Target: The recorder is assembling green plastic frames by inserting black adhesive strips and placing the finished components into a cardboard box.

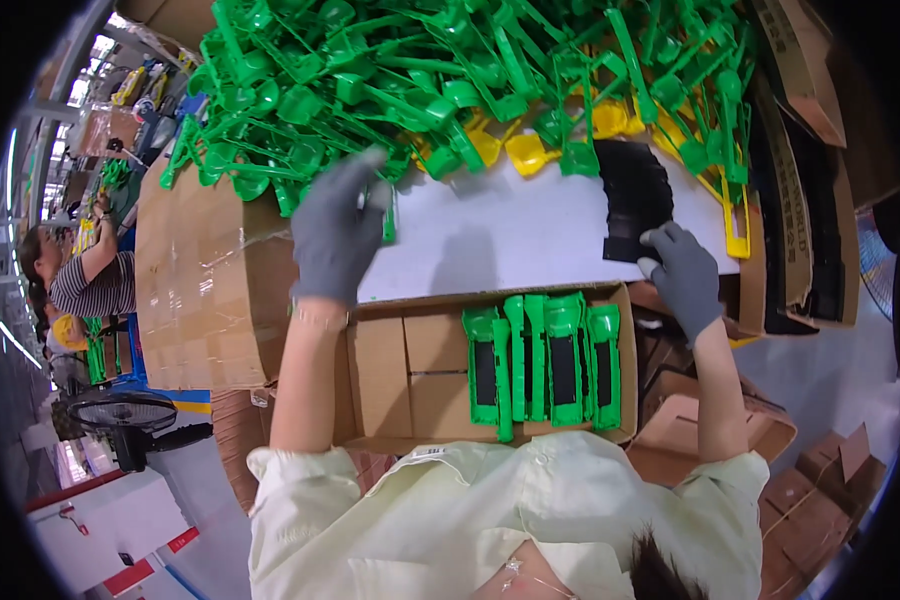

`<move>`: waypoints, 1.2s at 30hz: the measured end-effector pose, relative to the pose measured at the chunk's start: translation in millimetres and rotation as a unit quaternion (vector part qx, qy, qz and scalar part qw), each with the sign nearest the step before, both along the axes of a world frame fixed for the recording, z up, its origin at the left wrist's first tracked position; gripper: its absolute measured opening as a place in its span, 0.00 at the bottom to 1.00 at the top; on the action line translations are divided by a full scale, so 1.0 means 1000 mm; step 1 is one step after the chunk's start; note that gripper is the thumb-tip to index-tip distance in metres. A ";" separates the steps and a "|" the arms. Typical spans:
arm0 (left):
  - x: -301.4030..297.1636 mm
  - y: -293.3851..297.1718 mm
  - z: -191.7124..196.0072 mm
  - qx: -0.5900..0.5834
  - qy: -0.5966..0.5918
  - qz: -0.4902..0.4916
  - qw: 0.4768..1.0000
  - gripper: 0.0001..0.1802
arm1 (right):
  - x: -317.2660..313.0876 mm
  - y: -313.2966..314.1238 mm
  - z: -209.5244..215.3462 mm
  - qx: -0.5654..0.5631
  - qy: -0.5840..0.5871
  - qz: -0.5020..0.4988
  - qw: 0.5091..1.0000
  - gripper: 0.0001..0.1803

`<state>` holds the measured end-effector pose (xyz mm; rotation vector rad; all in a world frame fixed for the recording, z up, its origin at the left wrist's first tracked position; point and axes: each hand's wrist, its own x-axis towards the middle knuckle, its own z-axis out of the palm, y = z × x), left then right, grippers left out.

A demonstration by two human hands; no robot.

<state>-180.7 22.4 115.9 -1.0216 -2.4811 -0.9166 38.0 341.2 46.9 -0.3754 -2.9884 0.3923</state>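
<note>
My left hand [335, 235], in a grey glove, is raised at the near edge of the large heap of green plastic scoop-shaped parts [350, 85]. Its thumb and fingers are apart, the fingertips slightly blurred, and nothing shows between them. Just beside it is a single green part [389, 222]. On the right, my gloved right hand [684, 278] has its thumb and fingertips closed at the near end of a fanned stack of flat black strips [635, 195]. Below, a cardboard box [380, 375] holds several green parts [564, 360] side by side, with black strips in them.
Yellow scoop-shaped parts [530, 154] lie among the green ones on the white work surface [510, 235]. A large taped carton [195, 280] stands at left, more cartons [815, 490] at lower right. A fan [120, 420] and another person [90, 285] are farther left.
</note>
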 end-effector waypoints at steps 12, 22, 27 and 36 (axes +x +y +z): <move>-0.178 0.042 0.025 -0.239 0.168 0.021 0.956 0.34 | -0.001 0.001 0.001 -0.039 0.030 0.006 0.999 0.18; -0.120 0.020 0.021 -0.314 0.105 -0.064 0.942 0.23 | -0.001 0.001 0.002 -0.048 0.043 -0.003 0.998 0.17; -0.078 -0.007 -0.001 -0.306 -0.086 -0.135 0.939 0.31 | 0.000 -0.001 0.002 -0.055 0.032 -0.017 0.998 0.18; -0.119 -0.084 0.007 0.024 0.236 -0.014 0.971 0.30 | -0.022 -0.032 0.042 -0.116 0.090 -0.037 0.988 0.22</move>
